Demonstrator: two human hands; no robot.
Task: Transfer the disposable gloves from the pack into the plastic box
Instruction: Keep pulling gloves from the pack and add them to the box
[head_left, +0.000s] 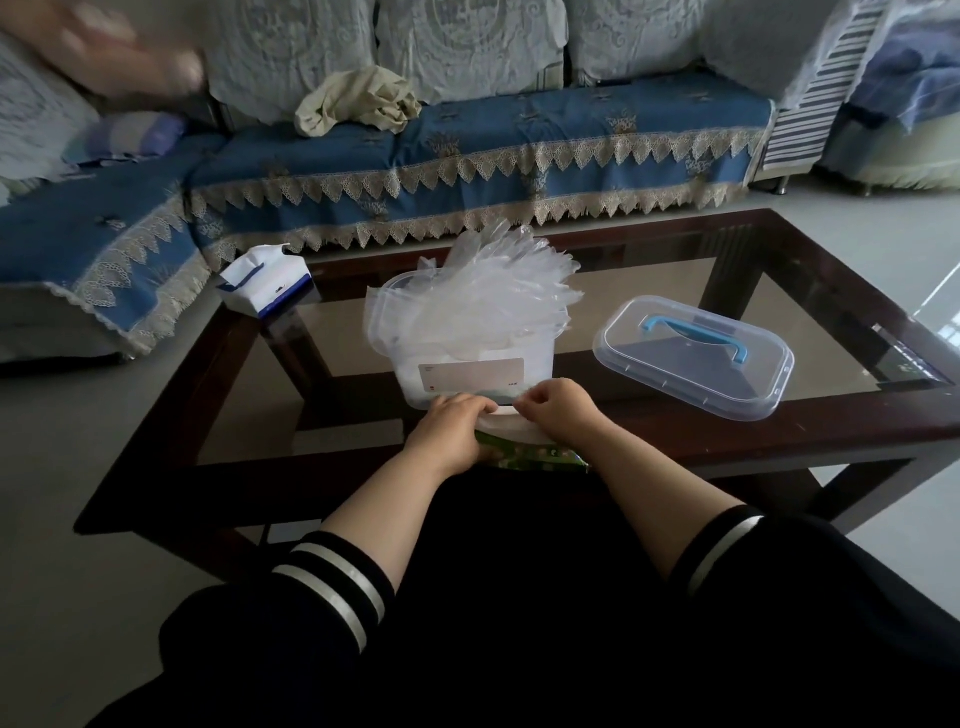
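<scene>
we see 1 plastic box (415, 374) standing on the glass-topped table (831, 426), near its front edge. a bundle of clear disposable gloves (498, 291) sits in the box and sticks up well above its rim, fanned toward the sofa (467, 150). the box carries 1 pale label (470, 375) on its near wall.

the pack (524, 453), white at its top edge and green-printed below, lies at the front edge of the table, touching or just beside the near wall of the box. the left hand (451, 427) rests on the left part of the pack top with its fingers curled down onto it; the grip is closed on the pack. the right hand (558, 410) pinches the white top edge on the right side, fingers bent.

the box lid (693, 356), clear with 1 blue handle, lies flat on the table to the right of the box, apart from it. 1 tissue pack (265, 283) sits at the far left corner of the table
</scene>
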